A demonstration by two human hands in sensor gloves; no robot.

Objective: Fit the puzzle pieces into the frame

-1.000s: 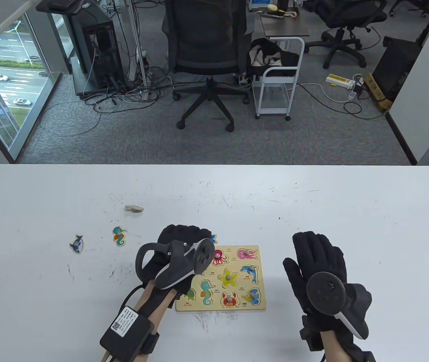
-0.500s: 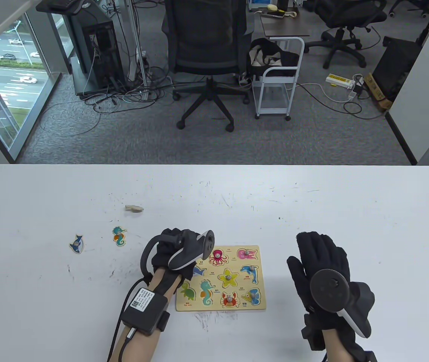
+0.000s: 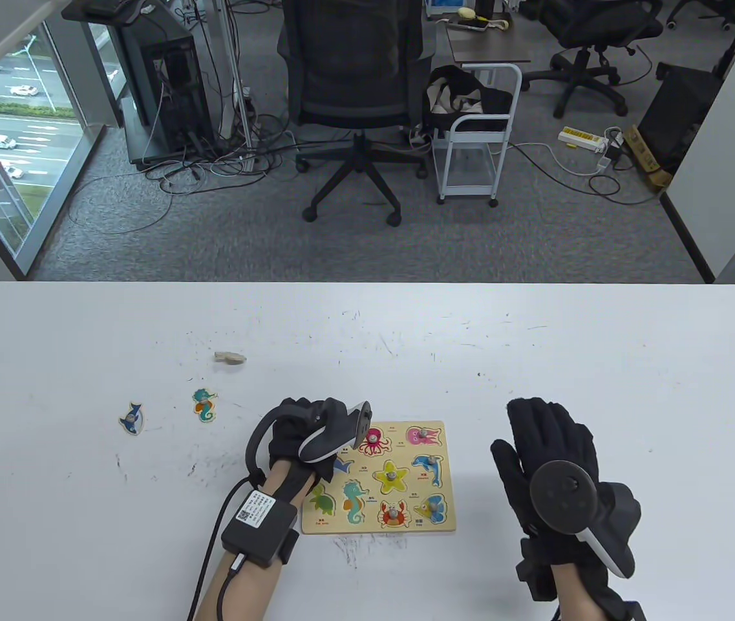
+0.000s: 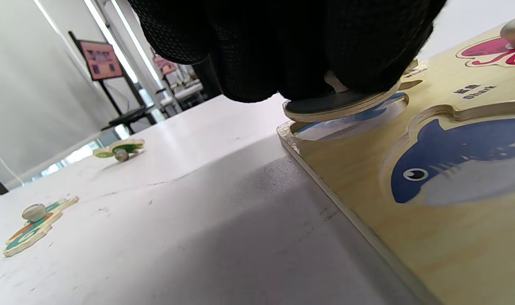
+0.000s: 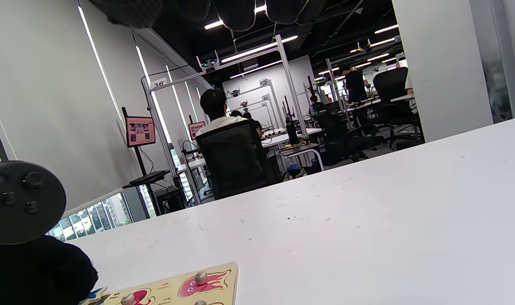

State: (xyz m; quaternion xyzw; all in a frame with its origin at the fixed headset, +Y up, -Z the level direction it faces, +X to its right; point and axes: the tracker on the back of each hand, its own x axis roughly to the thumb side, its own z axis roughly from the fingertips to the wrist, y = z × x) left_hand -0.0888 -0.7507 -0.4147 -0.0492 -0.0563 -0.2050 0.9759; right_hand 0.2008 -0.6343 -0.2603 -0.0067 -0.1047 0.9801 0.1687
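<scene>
The wooden puzzle frame (image 3: 380, 527) lies on the white table with several sea-animal pieces seated in it. My left hand (image 3: 302, 430) is over its top-left corner. In the left wrist view my fingers (image 4: 282, 51) grip a blue puzzle piece (image 4: 342, 103) by its knob, tilted and partly over the top-left recess. The printed shark recess (image 4: 452, 165) beside it holds no piece. My right hand (image 3: 545, 430) rests flat and open on the table to the right of the frame, holding nothing.
Three loose pieces lie left of the frame: a blue shark piece (image 3: 131, 418), a seahorse piece (image 3: 204, 405) and a pale piece (image 3: 230, 357) farther back. Office chairs and a cart stand beyond the table's far edge.
My left hand has drawn back and lowered from just beyond the frame's top-left corner onto that corner, bringing the blue piece down over the recess. My right hand has barely moved.
</scene>
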